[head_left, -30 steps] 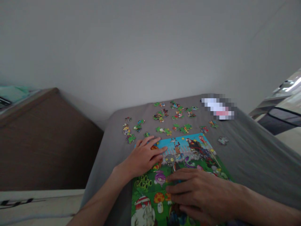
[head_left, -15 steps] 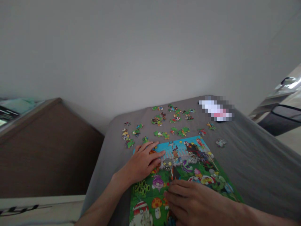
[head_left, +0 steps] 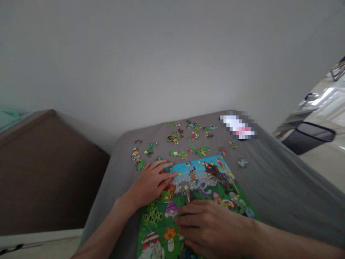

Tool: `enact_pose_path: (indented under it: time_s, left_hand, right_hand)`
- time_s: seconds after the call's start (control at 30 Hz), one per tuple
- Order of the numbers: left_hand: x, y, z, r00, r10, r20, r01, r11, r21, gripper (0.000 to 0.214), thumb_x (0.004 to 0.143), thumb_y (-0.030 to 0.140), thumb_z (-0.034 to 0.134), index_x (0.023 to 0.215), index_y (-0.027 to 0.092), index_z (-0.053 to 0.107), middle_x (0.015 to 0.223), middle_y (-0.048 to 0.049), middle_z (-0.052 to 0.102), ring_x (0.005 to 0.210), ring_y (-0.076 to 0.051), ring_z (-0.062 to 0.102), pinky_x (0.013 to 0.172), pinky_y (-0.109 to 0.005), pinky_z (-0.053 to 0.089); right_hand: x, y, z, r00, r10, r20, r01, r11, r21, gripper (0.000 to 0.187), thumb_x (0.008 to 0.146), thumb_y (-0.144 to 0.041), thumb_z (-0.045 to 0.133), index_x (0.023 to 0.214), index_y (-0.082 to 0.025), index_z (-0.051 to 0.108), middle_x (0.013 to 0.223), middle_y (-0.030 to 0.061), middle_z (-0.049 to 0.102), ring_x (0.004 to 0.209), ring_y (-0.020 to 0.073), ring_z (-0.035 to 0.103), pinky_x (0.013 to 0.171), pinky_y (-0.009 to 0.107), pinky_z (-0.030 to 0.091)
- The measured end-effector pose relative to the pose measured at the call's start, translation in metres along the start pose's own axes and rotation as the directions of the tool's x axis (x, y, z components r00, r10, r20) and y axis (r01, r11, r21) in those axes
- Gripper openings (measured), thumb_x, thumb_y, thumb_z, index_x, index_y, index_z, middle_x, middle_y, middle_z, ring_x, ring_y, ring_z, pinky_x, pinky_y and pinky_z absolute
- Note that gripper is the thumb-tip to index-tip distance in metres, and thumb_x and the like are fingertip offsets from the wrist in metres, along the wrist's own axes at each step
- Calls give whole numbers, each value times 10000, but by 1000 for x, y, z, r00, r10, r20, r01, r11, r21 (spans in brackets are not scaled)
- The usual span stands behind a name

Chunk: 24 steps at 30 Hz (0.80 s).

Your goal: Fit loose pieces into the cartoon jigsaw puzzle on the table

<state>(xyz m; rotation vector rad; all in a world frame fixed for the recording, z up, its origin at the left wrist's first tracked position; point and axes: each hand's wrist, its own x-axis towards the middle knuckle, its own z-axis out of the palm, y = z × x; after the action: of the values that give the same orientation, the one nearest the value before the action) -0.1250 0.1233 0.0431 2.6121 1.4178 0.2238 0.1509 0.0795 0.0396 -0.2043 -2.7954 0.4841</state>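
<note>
A colourful jigsaw puzzle (head_left: 205,176) with cartoon plants and zombies lies flat on the grey cloth, its lower part cut off by the frame. Across its upper left corner rests my left hand (head_left: 152,181), fingers spread and pointing right, nothing seen in them. My right hand (head_left: 207,225) lies over the puzzle's middle, palm down, fingers stretched left beside a purple cartoon plant. Its thumb and underside are hidden, and no piece shows in it. Beyond the top edge are several loose puzzle pieces (head_left: 178,154), some joined in small clumps.
A phone-like object (head_left: 238,126), blurred by pixels, lies at the back right of the grey cloth (head_left: 280,180). One loose grey piece (head_left: 243,162) sits right of the puzzle. A brown panel (head_left: 51,172) stands at left, a pale wall (head_left: 161,64) behind.
The whole view has shifted, so the scene sits further left. My right hand has slid slightly left over the puzzle, nearer the purple plant. My left hand stays at the corner.
</note>
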Motion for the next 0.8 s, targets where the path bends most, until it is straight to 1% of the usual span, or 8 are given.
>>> enact_pose_path:
  time_s: [0.07,0.17,0.23,0.33,0.47,0.53,0.63,0.8]
  left_hand:
    - [2,-7,0,996,-11,-84,9,1000,-18,357,1134,337,507,1314,345,815,1466,-34,756,1409,-270,636,1218,-510,496]
    - [8,-18,-5,978,-72,-194,68,997,-25,396,1130,352,459,1265,269,822,1335,-78,801,1297,-253,699,1196,-472,526]
    - [15,-27,-9,959,-125,-255,123,992,-24,420,1126,374,437,1244,241,817,1289,-98,806,1258,-259,719,1181,-472,543]
    - [33,-41,-16,935,-194,-296,199,980,-14,408,1107,376,446,1241,221,799,1287,-114,798,1252,-277,724,1166,-486,558]
    - [70,-56,-23,940,-220,-259,233,972,18,312,1114,356,523,1240,225,776,1287,-107,788,1276,-282,709,1189,-523,535]
    - [91,-60,-24,949,-221,-227,233,972,29,279,1106,393,631,1263,196,750,1319,-108,763,1287,-291,700,1182,-568,533]
    - [117,-65,-24,957,-227,-179,236,971,29,381,1063,436,735,1345,181,704,1404,-120,710,1289,-306,692,1128,-581,573]
    - [134,-74,-21,949,-285,-133,284,958,-30,392,1056,431,747,1359,188,697,1418,-122,697,1264,-301,698,1091,-559,601]
  right_hand:
    - [3,4,-1,1000,-11,3,11,1000,-8,214,1089,-262,613,1034,-192,808,1087,50,856,1077,175,756,934,295,597]
    - [3,12,-4,997,-79,-6,78,997,-22,200,1086,-243,599,1057,-181,788,1079,33,852,1068,179,749,921,305,586]
    - [1,20,-7,991,-113,-68,112,994,-19,199,1077,-219,591,1031,-181,781,1057,28,850,1029,184,745,918,325,576]
    - [-4,33,-12,968,-75,-239,80,997,12,238,1081,-209,563,980,-188,777,970,28,844,908,180,733,891,336,565]
    - [-9,49,-21,928,9,-373,16,998,64,272,1092,-215,538,957,-183,773,875,34,810,838,178,731,861,337,567]
    - [-11,56,-24,926,40,-376,-17,998,66,276,1086,-207,536,937,-187,768,857,38,797,828,177,731,846,334,567]
    - [-13,64,-28,922,54,-382,-42,998,38,270,1075,-204,544,922,-192,766,837,39,785,803,173,726,797,318,555]
    - [-17,75,-33,889,64,-453,-64,998,15,233,1053,-179,569,935,-186,770,882,46,812,799,175,742,776,307,545]
